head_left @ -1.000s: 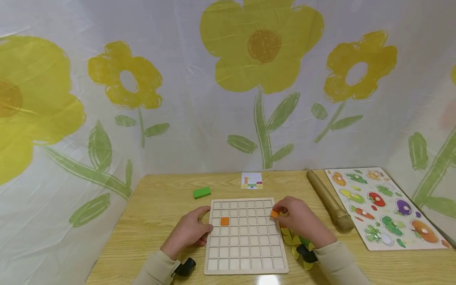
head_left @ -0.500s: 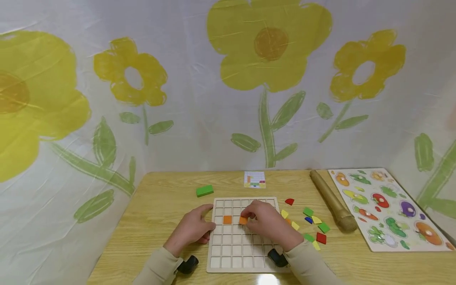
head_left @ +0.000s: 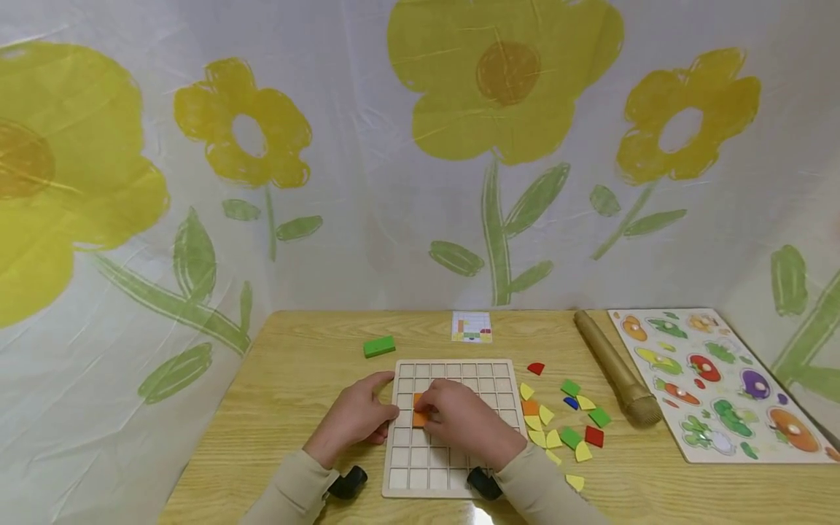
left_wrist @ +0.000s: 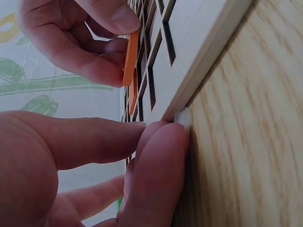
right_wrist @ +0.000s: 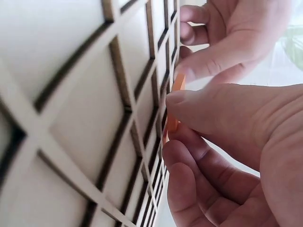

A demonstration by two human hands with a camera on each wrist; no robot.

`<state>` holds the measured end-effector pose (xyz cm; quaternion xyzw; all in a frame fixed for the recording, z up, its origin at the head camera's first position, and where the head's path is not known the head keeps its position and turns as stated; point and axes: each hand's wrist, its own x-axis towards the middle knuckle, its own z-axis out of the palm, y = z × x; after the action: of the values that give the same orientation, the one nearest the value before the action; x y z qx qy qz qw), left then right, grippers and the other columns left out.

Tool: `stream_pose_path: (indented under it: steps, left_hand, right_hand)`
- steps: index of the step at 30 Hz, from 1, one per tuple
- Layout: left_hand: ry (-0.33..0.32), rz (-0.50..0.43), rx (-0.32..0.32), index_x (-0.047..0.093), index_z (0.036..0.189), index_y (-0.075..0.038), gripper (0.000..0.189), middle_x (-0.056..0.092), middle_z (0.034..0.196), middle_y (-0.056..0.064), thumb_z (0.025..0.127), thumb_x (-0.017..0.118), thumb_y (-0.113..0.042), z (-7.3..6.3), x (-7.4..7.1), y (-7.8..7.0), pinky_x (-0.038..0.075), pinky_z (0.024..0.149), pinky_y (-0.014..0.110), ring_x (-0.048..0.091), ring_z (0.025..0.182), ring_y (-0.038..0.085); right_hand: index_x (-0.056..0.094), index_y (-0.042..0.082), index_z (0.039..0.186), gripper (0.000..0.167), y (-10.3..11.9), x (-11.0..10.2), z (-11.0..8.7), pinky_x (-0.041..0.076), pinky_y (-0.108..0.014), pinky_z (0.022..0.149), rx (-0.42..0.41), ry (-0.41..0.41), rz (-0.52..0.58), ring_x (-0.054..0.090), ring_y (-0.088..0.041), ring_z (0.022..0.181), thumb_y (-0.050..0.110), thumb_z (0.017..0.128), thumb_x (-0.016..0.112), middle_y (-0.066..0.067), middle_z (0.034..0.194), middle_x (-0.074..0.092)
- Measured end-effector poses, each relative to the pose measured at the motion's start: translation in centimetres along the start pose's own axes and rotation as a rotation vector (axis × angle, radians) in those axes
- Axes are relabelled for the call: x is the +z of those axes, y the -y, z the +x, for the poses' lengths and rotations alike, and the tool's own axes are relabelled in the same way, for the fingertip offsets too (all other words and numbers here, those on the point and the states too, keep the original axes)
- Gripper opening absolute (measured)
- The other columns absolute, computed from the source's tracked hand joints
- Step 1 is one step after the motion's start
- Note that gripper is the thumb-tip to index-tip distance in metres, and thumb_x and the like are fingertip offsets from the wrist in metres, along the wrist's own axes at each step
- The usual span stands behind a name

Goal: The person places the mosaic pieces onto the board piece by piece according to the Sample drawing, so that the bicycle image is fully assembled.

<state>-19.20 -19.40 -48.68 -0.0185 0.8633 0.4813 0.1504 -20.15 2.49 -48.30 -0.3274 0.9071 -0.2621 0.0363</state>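
A wooden grid board (head_left: 400,477) lies on the table with its square cells facing up. My left hand (head_left: 354,412) grips the board's left edge between thumb and fingers. My right hand (head_left: 469,423) pinches an orange square tile (right_wrist: 176,113) between thumb and fingertips, low over the left part of the grid. In the left wrist view, the held tile (left_wrist: 131,59) stands tilted close above the cells. Another orange tile (head_left: 416,399) sits in a cell just beyond it, partly covered by the right fingers.
Several loose red, yellow, green, blue and orange pieces (head_left: 571,437) are scattered right of the board. Behind it lie a green block (head_left: 379,346) and a small pattern card (head_left: 471,327). Farther right are a gold microphone-shaped object (head_left: 617,372) and a vegetable puzzle board (head_left: 715,386).
My right hand has carried the orange tile from the board's right edge leftward to beside the orange tile in the grid. The loose pieces came into sight. My left hand keeps its grip.
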Motion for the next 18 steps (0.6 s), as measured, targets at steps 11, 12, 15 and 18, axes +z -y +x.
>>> stream_pose_path:
  steps: [11,12,15,18]
  left_hand:
    - [0.007,0.002,0.006,0.048,0.162,-0.009,0.072,0.065,0.065,0.007,0.096,0.075,-0.008,-0.07,0.08,-0.02,0.061,0.053,0.032,0.062,0.054,0.016]
    - [0.007,0.000,0.005,0.048,0.162,-0.009,0.071,0.065,0.065,0.006,0.096,0.075,-0.009,-0.07,0.07,-0.03,0.061,0.053,0.032,0.062,0.054,0.016]
    - [0.007,-0.004,0.004,0.048,0.162,-0.010,0.071,0.065,0.065,0.006,0.096,0.075,-0.008,-0.04,0.05,-0.01,0.061,0.054,0.032,0.062,0.054,0.016]
    - [0.007,-0.007,0.005,0.048,0.162,-0.009,0.072,0.065,0.064,0.007,0.096,0.074,-0.008,-0.01,0.02,0.02,0.061,0.054,0.032,0.063,0.054,0.016]
  right_hand:
    - [0.083,0.010,0.107,0.014,0.04,0.50,-0.18,0.056,-0.023,0.079,0.000,-0.007,-0.019,0.056,-0.004,0.084,0.008,0.093,0.082,0.004,0.096,0.069]
    - [0.083,0.010,0.107,0.013,0.03,0.52,-0.15,0.056,-0.024,0.079,0.000,-0.009,-0.023,0.056,-0.004,0.084,0.009,0.094,0.082,0.004,0.096,0.069]
    - [0.083,0.011,0.108,0.013,0.03,0.50,-0.04,0.056,-0.024,0.079,0.002,-0.014,-0.034,0.056,-0.004,0.084,0.010,0.094,0.082,0.004,0.097,0.070]
    - [0.083,0.012,0.108,0.014,0.03,0.47,0.03,0.055,-0.023,0.079,0.008,-0.016,-0.036,0.055,-0.004,0.084,0.011,0.095,0.080,0.004,0.098,0.070]
